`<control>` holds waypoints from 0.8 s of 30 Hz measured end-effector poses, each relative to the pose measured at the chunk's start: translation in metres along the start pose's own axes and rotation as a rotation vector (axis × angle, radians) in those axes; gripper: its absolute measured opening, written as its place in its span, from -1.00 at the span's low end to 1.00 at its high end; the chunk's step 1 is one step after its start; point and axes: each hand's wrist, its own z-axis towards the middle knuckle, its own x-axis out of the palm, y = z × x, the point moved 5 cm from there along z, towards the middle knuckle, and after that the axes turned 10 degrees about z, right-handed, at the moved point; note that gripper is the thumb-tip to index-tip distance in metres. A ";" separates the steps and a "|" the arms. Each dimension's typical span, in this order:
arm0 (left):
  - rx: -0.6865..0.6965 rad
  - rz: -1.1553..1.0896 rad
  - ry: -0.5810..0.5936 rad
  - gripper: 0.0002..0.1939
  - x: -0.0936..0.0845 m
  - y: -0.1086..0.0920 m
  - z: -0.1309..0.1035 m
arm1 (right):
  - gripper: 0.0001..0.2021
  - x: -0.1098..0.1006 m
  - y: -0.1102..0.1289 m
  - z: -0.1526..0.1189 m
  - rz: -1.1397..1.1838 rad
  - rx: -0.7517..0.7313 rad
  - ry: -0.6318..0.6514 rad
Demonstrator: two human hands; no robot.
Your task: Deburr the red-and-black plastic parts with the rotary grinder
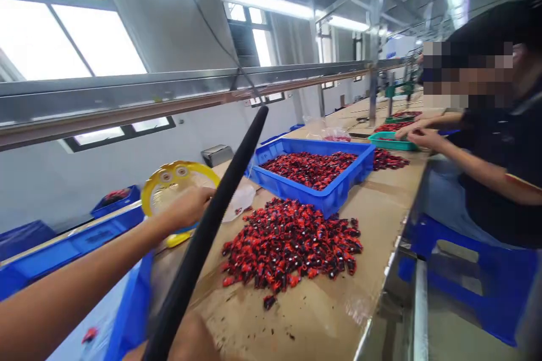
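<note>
My left hand [189,208] reaches out over the table beside a round yellow frame with two cartoon eyes [180,171], which looks like a small fan. Its fingers appear curled, but a black rod [207,231] close to the camera covers the tips. Just right of that hand lies a whitish translucent sheet or bag [241,202]. At the bottom edge, my right hand [192,341] is mostly cut off behind the rod's lower end; whether it touches the rod cannot be seen. A heap of small red-and-black parts [292,242] lies on the brown table covering in front.
Beyond the heap, a blue crate [339,186] holds more such parts. A blue tray [131,304] stands at lower left with one red piece [90,335]. To the right, a co-worker [499,152] handles parts over a green tray [393,141]. A metal rail [169,87] runs overhead.
</note>
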 end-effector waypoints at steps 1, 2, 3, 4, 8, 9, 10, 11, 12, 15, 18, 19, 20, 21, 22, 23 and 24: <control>-0.062 0.034 0.007 -0.64 -0.002 0.022 -0.022 | -0.64 0.009 -0.001 -0.005 0.037 -0.010 0.012; -0.129 0.064 0.025 -0.64 -0.003 0.044 -0.045 | -0.66 0.016 -0.001 -0.012 0.080 -0.023 0.027; -0.200 0.092 0.053 -0.63 -0.003 0.066 -0.071 | -0.68 0.022 0.000 -0.018 0.125 -0.043 0.037; -0.275 0.114 0.092 -0.63 0.000 0.087 -0.098 | -0.69 0.025 0.001 -0.024 0.169 -0.067 0.036; -0.544 0.151 0.269 -0.61 0.030 0.148 -0.202 | -0.67 0.016 0.008 -0.037 0.267 -0.216 0.022; -0.584 0.149 0.297 -0.62 0.041 0.156 -0.223 | -0.65 0.012 0.009 -0.038 0.260 -0.243 0.004; -0.611 0.143 0.323 -0.62 0.054 0.160 -0.241 | -0.64 0.009 0.011 -0.038 0.242 -0.264 0.003; -0.631 0.132 0.349 -0.62 0.068 0.163 -0.255 | -0.63 0.006 0.013 -0.039 0.219 -0.279 0.004; -0.645 0.118 0.372 -0.62 0.082 0.163 -0.266 | -0.63 0.005 0.015 -0.039 0.195 -0.292 0.007; -0.662 0.072 0.387 -0.63 0.114 0.161 -0.283 | -0.61 0.004 0.017 -0.040 0.128 -0.306 0.029; -0.658 0.017 0.352 -0.62 0.129 0.157 -0.285 | -0.58 0.006 0.015 -0.038 0.060 -0.289 0.057; -0.656 -0.006 0.339 -0.62 0.130 0.156 -0.285 | -0.57 0.007 0.014 -0.037 0.036 -0.284 0.067; -0.654 -0.030 0.327 -0.62 0.130 0.154 -0.285 | -0.56 0.007 0.014 -0.037 0.013 -0.279 0.078; -0.654 -0.055 0.315 -0.62 0.130 0.153 -0.285 | -0.55 0.008 0.014 -0.036 -0.008 -0.275 0.089; -0.658 -0.080 0.304 -0.63 0.130 0.151 -0.286 | -0.54 0.008 0.015 -0.036 -0.023 -0.273 0.101; -0.665 -0.105 0.292 -0.64 0.129 0.149 -0.287 | -0.53 0.008 0.016 -0.036 -0.034 -0.269 0.109; -0.677 -0.129 0.281 -0.65 0.129 0.147 -0.289 | -0.53 0.007 0.016 -0.037 -0.041 -0.265 0.116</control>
